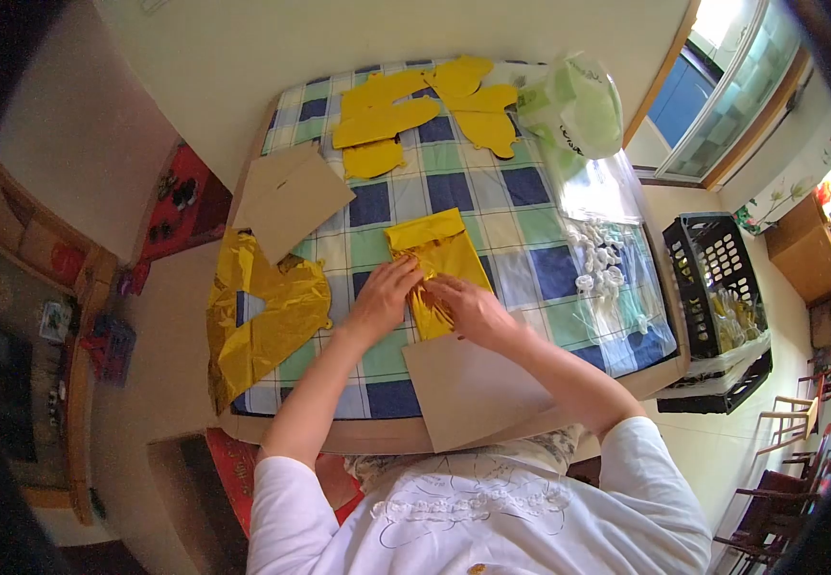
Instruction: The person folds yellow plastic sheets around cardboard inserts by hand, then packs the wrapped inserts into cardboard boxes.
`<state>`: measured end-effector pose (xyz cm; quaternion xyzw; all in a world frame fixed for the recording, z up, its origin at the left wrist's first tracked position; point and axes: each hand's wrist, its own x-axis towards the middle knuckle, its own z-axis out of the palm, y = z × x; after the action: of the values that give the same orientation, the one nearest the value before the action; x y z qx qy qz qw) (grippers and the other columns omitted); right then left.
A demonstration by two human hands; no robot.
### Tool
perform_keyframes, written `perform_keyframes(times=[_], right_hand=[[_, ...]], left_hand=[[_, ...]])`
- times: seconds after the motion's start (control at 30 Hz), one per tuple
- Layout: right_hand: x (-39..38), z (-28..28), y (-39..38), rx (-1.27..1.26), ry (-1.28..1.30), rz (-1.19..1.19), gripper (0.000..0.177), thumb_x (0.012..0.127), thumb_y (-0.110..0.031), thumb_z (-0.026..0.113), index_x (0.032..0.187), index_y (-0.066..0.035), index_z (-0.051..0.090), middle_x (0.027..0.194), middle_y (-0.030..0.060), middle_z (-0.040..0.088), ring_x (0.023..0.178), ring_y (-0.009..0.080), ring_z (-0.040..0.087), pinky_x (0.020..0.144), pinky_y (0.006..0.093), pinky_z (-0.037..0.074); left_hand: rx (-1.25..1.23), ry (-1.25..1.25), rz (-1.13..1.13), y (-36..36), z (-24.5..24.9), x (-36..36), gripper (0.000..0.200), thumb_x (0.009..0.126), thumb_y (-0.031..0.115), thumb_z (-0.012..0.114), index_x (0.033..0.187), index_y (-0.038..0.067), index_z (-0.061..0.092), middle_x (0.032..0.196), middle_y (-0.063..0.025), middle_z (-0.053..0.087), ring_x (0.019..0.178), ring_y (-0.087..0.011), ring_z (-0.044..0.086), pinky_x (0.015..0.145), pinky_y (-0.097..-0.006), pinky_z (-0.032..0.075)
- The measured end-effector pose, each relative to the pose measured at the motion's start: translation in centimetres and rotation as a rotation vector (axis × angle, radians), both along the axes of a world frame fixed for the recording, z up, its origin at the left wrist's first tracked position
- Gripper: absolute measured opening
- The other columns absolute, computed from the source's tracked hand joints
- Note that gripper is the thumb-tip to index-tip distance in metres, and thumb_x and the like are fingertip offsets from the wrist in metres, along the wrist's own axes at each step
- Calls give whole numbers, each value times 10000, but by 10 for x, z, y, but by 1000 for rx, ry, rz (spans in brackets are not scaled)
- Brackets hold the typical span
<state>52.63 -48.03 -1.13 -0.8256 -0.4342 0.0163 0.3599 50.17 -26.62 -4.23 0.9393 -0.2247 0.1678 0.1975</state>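
A folded packet of shiny gold foil (454, 251) lies in the middle of the checked tablecloth, with a flat folded band along its far end. My left hand (388, 292) rests at its left side, fingers close together and closed on the foil. Against the near half is my right hand (475, 309), its bent fingers gripping the foil close to the left fingertips. The fingertips are partly hidden. Just below the packet a beige cardboard sheet (468, 388) reaches over the near table edge, partly under my right forearm.
Gold foil (286, 311) spreads at the left, beside more cardboard (291, 201). Yellow cut-out shapes (387, 120) lie at the far side. A green-white plastic bag (573, 110) and clear-wrapped white items (607, 278) occupy the right. Black crates (712, 259) stand beyond the table's right edge.
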Motion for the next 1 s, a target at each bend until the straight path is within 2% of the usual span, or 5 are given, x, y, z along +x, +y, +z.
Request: perform_keyframes(times=[0.1, 0.2, 0.37, 0.57, 1.0], right_hand=[[6, -11, 0, 2, 145, -61, 470, 761, 66, 581, 1217, -38, 536, 1214, 175, 575, 1017, 367, 605, 831, 381, 529], [9, -10, -3, 25, 128, -3, 464, 760, 89, 548, 1207, -32, 538, 1218, 178, 576, 1018, 368, 607, 821, 386, 533], [8, -10, -4, 13, 110, -20, 474, 751, 112, 517, 1204, -27, 542, 1229, 174, 573, 1039, 366, 601, 857, 389, 519], [7, -12, -5, 31, 83, -4, 437, 767, 97, 526, 1188, -10, 571, 1239, 160, 573, 1068, 350, 592, 896, 377, 503], [6, -9, -3, -22, 72, 7, 398, 761, 91, 548, 1145, 16, 618, 1261, 166, 559, 1128, 330, 562, 960, 362, 471]], left_hand=[[-6, -17, 18, 0, -6, -2, 436, 769, -66, 548, 1182, 70, 583, 1295, -152, 538, 1236, -314, 486, 1061, -426, 369], [-30, -49, 41, -3, -7, -3, 417, 766, -76, 547, 1162, 53, 583, 1290, -149, 543, 1227, -317, 496, 1059, -436, 371], [-200, -12, 82, -3, -11, -3, 420, 766, -93, 535, 1154, 58, 585, 1291, -144, 544, 1215, -318, 511, 1056, -457, 372], [-49, -51, 25, 0, -9, -4, 380, 782, -73, 525, 1139, 32, 606, 1271, -149, 560, 1214, -308, 512, 1057, -442, 371], [14, -23, 30, -2, -4, -3, 359, 798, -18, 537, 1145, 40, 607, 1296, -142, 535, 1269, -294, 456, 1083, -466, 328]])
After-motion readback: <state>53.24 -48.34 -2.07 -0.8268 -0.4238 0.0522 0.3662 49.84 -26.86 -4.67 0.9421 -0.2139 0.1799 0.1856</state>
